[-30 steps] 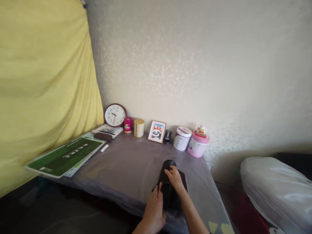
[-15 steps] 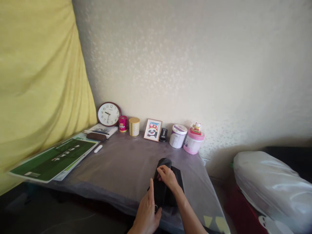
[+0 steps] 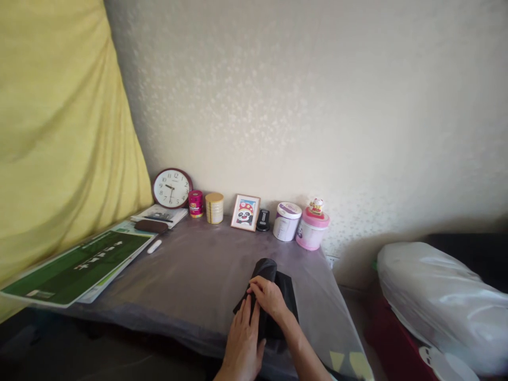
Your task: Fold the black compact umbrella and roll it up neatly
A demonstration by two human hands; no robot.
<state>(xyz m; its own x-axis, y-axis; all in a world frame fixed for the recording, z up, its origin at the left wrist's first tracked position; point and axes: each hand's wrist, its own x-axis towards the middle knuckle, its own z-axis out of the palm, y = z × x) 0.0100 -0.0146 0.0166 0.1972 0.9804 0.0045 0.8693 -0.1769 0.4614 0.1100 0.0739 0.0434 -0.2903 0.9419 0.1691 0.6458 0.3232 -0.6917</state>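
Note:
A black bundle of cloth point(image 3: 265, 269), which looks like a loosely folded umbrella, lies near the front right of the table. It has a rounded roll at its far end and a flat flap spread to the right. My left hand point(image 3: 243, 338) lies along its near left side, fingers stretched out and pressed on the cloth. Over the roll, my right hand point(image 3: 270, 299) has its fingers bent and pinched on the cloth, close to the left fingertips. Both hands cover much of the bundle's middle and near end.
Along the wall stand a clock point(image 3: 172, 188), a pink can point(image 3: 196, 203), a yellow-lidded tin point(image 3: 215, 208), a panda picture point(image 3: 245, 212) and two tubs point(image 3: 287, 222). Green boards point(image 3: 87, 264) lie left on the covered table point(image 3: 190, 280). A plastic-wrapped bundle point(image 3: 440, 296) sits right.
My left hand, earlier upright beside the bundle with its thumb side up, has come down flat onto the cloth. My right hand has shifted slightly nearer and left. The view has turned a little.

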